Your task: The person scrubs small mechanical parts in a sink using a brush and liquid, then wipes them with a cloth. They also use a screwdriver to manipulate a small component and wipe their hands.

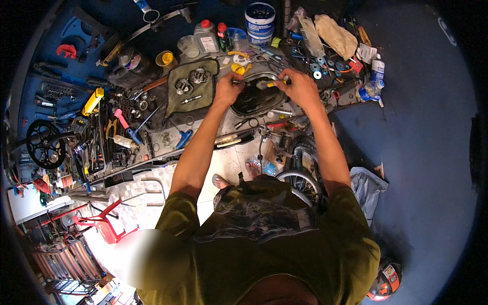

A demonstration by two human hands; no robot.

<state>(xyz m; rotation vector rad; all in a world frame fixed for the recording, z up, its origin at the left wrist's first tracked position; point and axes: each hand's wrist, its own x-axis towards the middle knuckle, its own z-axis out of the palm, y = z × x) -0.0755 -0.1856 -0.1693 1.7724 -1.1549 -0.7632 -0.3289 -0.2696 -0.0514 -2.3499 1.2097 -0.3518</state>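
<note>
My left hand (228, 90) is closed on a small dark part at the left rim of a metal pan (257, 104) of dark liquid. At the pan's upper right, my right hand (300, 89) grips a yellow-handled brush (276, 84), its head over the pan. A yellow cup (238, 67) lies just above my left hand. Left of the pan, two bicycle pedals (199, 75) and a small tool (191, 99) rest on an olive cloth (178, 108).
The cluttered bench (165, 152) holds tools, bottles, a white bucket (260, 25) and a pale rag (334, 36). Below are a bicycle wheel (299, 187) and a grey bag (367, 190). A red chair (101, 223) stands at the lower left, a helmet (384, 282) at the lower right.
</note>
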